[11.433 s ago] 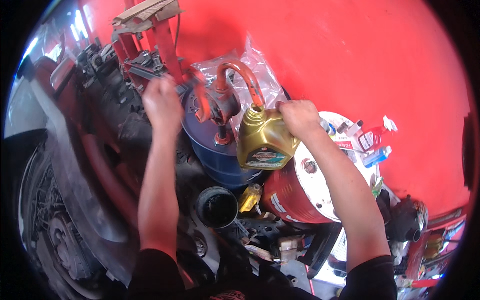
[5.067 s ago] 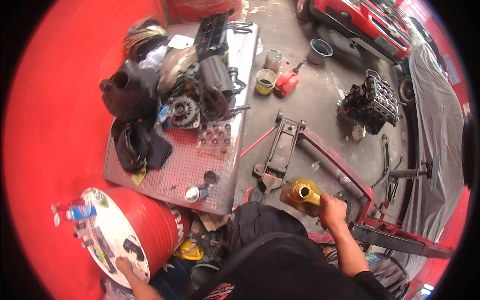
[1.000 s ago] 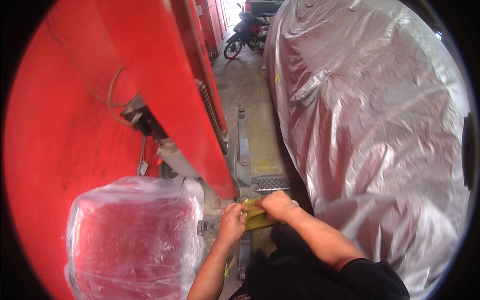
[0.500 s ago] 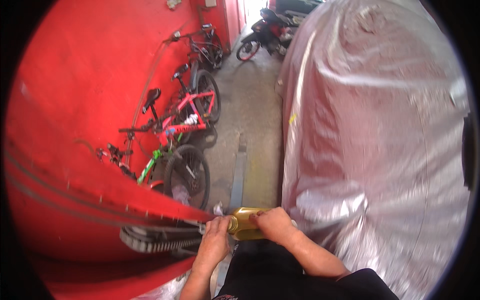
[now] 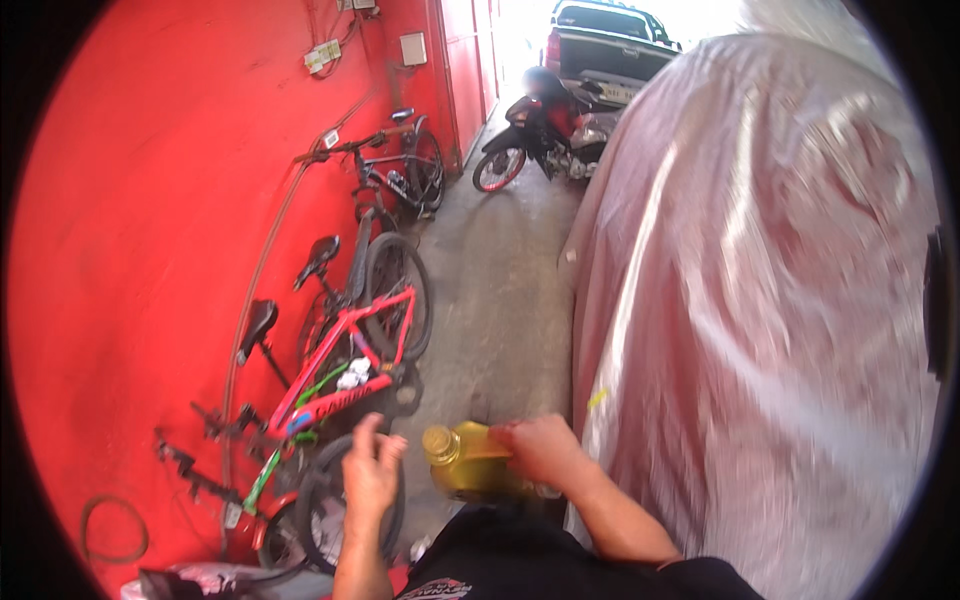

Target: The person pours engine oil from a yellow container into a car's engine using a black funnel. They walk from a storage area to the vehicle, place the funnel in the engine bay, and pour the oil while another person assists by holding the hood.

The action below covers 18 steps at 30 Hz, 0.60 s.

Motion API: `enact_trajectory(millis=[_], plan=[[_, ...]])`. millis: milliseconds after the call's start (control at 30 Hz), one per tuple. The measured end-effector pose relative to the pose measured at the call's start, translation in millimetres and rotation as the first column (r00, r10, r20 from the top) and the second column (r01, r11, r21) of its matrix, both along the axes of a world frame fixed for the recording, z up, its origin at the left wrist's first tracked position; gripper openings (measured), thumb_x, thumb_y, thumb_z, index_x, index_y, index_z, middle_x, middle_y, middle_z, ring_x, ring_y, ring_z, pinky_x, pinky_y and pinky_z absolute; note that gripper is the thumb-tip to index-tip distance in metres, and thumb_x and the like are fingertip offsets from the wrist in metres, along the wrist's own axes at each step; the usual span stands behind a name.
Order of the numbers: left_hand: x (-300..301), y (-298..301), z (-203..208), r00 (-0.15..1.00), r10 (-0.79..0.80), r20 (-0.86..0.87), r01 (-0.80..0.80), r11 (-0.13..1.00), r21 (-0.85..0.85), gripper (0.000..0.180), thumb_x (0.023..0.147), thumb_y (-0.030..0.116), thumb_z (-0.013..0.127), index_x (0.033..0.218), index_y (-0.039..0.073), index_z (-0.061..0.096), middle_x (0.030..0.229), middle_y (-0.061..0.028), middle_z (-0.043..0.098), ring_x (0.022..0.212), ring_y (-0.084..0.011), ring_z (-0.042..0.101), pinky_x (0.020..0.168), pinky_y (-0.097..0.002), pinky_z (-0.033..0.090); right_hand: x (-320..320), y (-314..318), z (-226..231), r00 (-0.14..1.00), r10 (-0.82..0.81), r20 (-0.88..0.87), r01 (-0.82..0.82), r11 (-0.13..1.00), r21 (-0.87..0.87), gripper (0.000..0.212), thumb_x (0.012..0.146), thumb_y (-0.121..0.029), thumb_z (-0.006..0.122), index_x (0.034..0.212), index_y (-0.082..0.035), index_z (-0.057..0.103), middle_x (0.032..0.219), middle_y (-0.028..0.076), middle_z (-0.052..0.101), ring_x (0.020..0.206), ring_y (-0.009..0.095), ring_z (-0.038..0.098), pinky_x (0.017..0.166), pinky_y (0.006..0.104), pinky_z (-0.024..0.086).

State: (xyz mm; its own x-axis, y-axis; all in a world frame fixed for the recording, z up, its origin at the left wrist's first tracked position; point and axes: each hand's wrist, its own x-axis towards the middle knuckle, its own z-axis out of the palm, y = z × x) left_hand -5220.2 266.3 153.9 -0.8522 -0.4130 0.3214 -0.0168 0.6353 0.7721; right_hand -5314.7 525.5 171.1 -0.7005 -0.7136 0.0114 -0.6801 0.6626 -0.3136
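Observation:
In my right hand [image 5: 545,455] is a gold plastic jug [image 5: 478,470], lying tilted on its side in front of my body. My fingers are wrapped round its upper side, and its round gold neck end [image 5: 440,444] points left. My left hand [image 5: 370,468] is raised just left of the neck, apart from it, with its fingers spread and nothing in them. The jug's underside blends into my dark shirt, so its lower edge is hard to make out.
Several bicycles, among them a pink one [image 5: 340,395], lean along the red wall [image 5: 180,250] on the left. A large silver cover [image 5: 740,330] drapes a bulky shape on the right. Concrete floor [image 5: 490,300] runs between them towards a motorcycle [image 5: 540,135] and a pickup truck [image 5: 610,55].
My left hand has come off the jug's neck and moved left. The view has swung upwards and away from the red panel at the lower left. The right hand keeps the jug.

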Motion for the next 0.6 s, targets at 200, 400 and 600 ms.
enact_trajectory(millis=[200, 400, 600], plan=[[-239.1, 18.0, 40.0, 0.893, -0.277, 0.354, 0.423, 0.787, -0.449, 0.046, 0.081, 0.022, 0.078, 0.123, 0.009, 0.064, 0.101, -0.0132, 0.067, 0.096, -0.0318, 0.065, 0.08, -0.0423, 0.054, -214.5, -13.6, 5.8, 1.0, -0.022, 0.01, 0.022, 0.999, -0.044, 0.032, 0.075, -0.017, 0.068, 0.106, -0.014, 0.068, 0.093, 0.007, 0.072, 0.081, 0.031, 0.072, 0.068, 0.0453, 0.056], [-493.7, -9.0, 18.7, 0.888, -0.344, 0.306, 0.444, 0.814, -0.375, 0.051, 0.083, 0.017, 0.075, 0.131, 0.006, 0.059, 0.116, -0.0159, 0.065, 0.111, -0.036, 0.061, 0.09, -0.0428, 0.051, -493.3, -37.2, -1.2, 0.999, 0.044, -0.008, -0.045, 0.999, -0.023, 0.024, 0.077, -0.013, 0.066, 0.1, -0.012, 0.067, 0.091, 0.009, 0.072, 0.081, 0.03, 0.072, 0.068, 0.0444, 0.056], [-708.3, -23.8, 0.0, 0.893, -0.092, 0.44, 0.261, 0.903, -0.34, 0.05, 0.081, 0.031, 0.081, 0.12, 0.006, 0.063, 0.095, -0.0122, 0.068, 0.093, -0.0326, 0.062, 0.083, -0.044, 0.051, -731.7, -75.8, -13.2, 0.971, 0.238, 0.035, -0.237, 0.971, -0.042, 0.018, 0.08, -0.015, 0.065, 0.097, -0.009, 0.065, 0.087, 0.01, 0.071, 0.082, 0.03, 0.072, 0.069, 0.0427, 0.057]])
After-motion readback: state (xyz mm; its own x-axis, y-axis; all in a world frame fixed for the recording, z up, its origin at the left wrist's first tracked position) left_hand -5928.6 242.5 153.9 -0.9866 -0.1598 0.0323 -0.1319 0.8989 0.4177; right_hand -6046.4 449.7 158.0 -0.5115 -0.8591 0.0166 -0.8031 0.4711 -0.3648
